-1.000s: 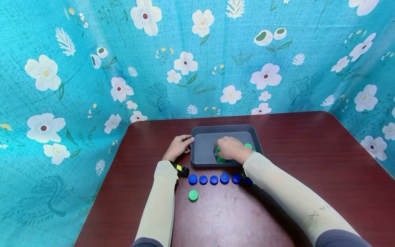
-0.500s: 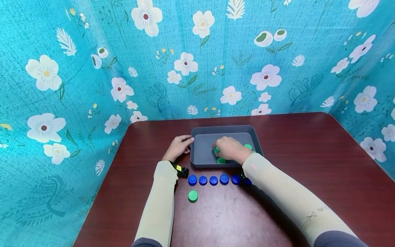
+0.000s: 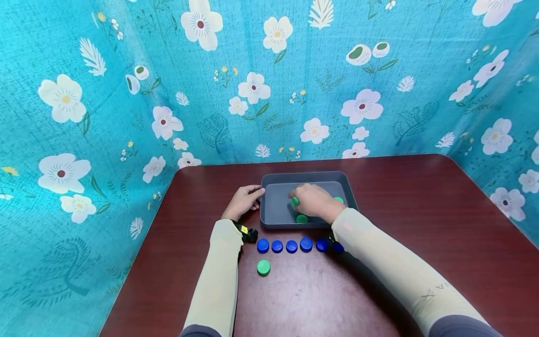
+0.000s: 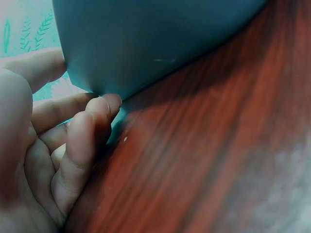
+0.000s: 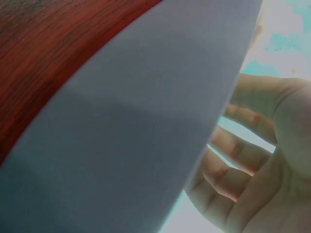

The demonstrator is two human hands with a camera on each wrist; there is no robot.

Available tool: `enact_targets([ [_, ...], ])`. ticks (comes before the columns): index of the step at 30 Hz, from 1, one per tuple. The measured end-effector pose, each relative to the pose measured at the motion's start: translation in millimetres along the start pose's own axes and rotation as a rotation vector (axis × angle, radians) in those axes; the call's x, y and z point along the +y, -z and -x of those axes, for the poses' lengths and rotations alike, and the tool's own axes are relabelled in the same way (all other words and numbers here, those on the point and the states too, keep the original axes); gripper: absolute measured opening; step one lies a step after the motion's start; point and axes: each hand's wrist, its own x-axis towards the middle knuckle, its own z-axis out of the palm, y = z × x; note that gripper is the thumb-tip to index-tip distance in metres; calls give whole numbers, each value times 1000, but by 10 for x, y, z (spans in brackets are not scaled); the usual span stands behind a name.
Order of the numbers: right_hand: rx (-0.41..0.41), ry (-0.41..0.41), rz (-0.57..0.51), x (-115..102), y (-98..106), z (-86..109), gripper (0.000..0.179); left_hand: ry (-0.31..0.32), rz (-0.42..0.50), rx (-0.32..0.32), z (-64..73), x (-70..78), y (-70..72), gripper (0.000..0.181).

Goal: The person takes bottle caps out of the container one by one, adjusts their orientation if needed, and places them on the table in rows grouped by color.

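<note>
Within a shallow grey tray [image 3: 276, 202], my right hand [image 3: 315, 201] pinches a green bottle cap [image 3: 294, 201] between thumb and fingers. The tray's side wall hides those fingertips in the right wrist view, where the palm and several bent fingers [image 5: 233, 141] show. My left hand [image 3: 242, 201] holds the left side of the tray, its thumb at the rim and its curled fingers [image 4: 80, 141] against the lower edge in the left wrist view. Another green cap [image 3: 302, 219] lies below my right hand in the tray, and one more green cap [image 3: 338, 199] is partly covered by that hand.
A row of blue bottle caps [image 3: 292, 246] lies in front of the tray, its right end partly under my right forearm. One green cap [image 3: 263, 267] sits nearer, below the row's left end. Flowered curtains [image 3: 252, 117] enclose the brown table [image 3: 400, 187].
My right hand has shifted slightly left and up, bringing the pinched green cap away from the one below it. My left hand stays at the tray's side.
</note>
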Motion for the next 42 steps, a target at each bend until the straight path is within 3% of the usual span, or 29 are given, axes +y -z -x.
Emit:
enact_targets([
  [7, -8, -27, -14, -24, -48, 40, 32, 1, 14, -18, 44, -84, -47, 50],
  [16, 1, -5, -34, -19, -44, 85, 31, 9, 10, -7, 112, -155, -64, 50],
  [30, 38, -8, -51, 66, 115, 139, 34, -8, -6, -1, 39, -88, -26, 48],
  [42, 135, 92, -46, -61, 184, 206, 31, -6, -5, -5, 0, -21, 27, 49],
])
